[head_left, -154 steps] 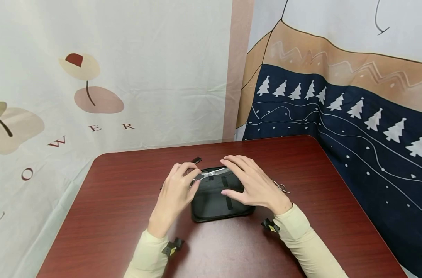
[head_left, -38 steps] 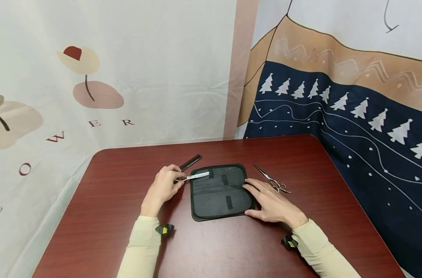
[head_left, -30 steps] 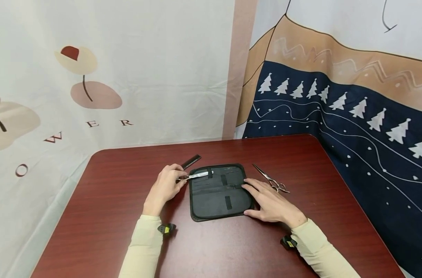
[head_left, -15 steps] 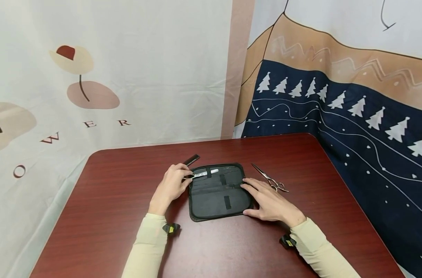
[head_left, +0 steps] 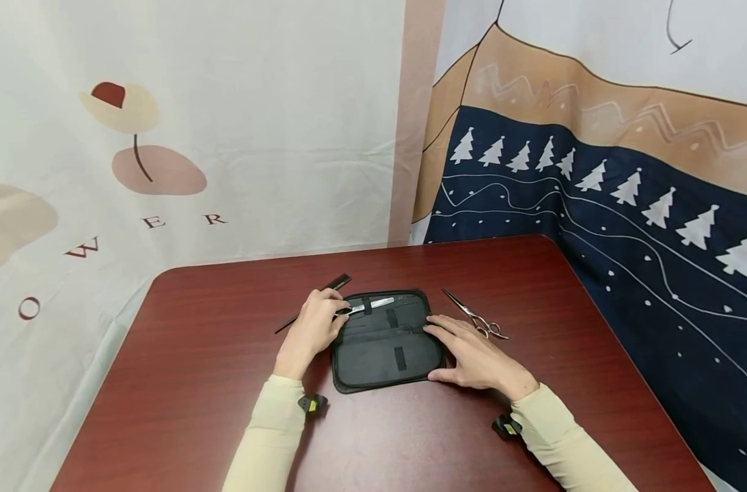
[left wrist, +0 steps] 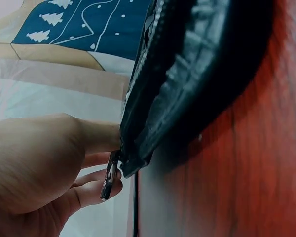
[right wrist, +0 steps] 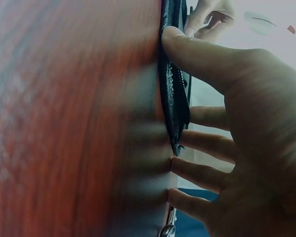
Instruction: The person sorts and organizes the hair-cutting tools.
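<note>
A flat black zip case lies on the table in the head view. My left hand pinches silver scissors by the handle end at the case's upper left. Their blades pass under a black elastic loop and point right. In the left wrist view the scissors' handle shows between thumb and fingers, beside the case's edge. My right hand rests at the right edge of the case with fingers spread, thumb on the edge in the right wrist view.
A second pair of scissors lies right of the case, just behind my right hand. A black comb lies at the left, partly behind my left hand. The red-brown table ends at patterned cloth hangings.
Five seconds ago both hands were above the case. Since then the right hand settled at its right edge. Over the last second my left hand pushed the scissors rightward, farther through the loop.
</note>
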A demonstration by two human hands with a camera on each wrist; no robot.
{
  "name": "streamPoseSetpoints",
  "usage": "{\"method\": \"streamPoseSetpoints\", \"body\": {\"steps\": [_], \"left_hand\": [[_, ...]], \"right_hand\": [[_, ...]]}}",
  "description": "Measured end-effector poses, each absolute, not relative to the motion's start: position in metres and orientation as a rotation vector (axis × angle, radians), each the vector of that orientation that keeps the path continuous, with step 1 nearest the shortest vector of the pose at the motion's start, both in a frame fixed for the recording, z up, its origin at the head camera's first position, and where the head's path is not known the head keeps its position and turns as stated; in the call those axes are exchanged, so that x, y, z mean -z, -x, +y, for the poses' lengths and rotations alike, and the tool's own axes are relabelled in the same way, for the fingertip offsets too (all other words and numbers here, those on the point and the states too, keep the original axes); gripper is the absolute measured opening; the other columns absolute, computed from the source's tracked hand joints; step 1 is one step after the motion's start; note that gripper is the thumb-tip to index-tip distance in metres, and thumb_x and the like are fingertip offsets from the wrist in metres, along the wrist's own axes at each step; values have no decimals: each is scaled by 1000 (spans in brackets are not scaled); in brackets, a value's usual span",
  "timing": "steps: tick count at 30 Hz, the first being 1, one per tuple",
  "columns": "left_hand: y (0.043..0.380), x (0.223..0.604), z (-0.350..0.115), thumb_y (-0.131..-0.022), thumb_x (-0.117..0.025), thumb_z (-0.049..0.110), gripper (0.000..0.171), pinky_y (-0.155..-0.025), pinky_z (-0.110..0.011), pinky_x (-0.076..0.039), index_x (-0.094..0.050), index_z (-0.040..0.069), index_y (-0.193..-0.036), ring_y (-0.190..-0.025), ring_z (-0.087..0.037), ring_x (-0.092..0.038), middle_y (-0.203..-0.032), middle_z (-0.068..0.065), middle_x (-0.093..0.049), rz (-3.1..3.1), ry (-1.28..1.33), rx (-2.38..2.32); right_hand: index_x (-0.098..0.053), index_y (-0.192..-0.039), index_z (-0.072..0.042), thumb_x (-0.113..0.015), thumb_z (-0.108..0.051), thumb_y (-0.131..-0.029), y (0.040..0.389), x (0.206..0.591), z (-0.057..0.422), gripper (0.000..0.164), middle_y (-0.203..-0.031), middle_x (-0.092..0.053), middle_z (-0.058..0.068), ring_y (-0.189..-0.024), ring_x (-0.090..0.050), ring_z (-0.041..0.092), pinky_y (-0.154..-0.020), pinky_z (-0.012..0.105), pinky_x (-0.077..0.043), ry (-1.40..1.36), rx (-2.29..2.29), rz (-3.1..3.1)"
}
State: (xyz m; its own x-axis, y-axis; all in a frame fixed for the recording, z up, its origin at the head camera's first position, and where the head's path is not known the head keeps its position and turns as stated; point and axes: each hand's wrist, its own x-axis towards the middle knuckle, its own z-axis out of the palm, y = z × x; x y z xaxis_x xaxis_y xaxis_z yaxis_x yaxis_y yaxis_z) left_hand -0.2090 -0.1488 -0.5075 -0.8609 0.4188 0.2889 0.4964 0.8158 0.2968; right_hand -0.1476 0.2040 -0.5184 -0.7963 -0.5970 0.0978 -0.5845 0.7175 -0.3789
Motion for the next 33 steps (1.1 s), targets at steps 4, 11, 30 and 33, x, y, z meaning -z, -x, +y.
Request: {"method": "streamPoseSetpoints", "body": {"steps": [4,11,30,33], "left_hand": [[206,499,-140,-101,-83,5,21,-100,-56,-63,-86,-1,-121,-112,-44,-69,-129,-23,-78,-2841,675,518],[231,544,-142,-101,-85,12,22,-96,-56,-62,-87,7,-122,-109,-40,-69,-130,-18,-77,-2764,720,499],[254,586,-131,-104,-82,15,23,-108,-53,-59,-85,7,-126,-122,-37,-72,-137,-16,-77,-2770,731,495],[254,586,-130,-105,-81,17,25,-110,-51,-59,-84,9,-128,-124,-35,-73,-137,-13,-78,-2774,742,461]], "right_hand": [[-61,-159,-3,-96,-41,-91,149,517,205,86,-173,-53,19,-159,-53,43,-130,64,-46,985,624,2880],[-61,-159,-3,-96,-41,-90,148,517,205,86,-172,-53,19,-159,-53,44,-130,64,-46,984,632,2876],[-61,-158,-1,-97,-41,-89,147,517,203,87,-172,-54,21,-159,-54,44,-130,64,-46,995,640,2878],[-61,-158,-1,-97,-40,-90,147,517,204,87,-172,-54,21,-159,-54,44,-130,64,-46,994,642,2878]]}}
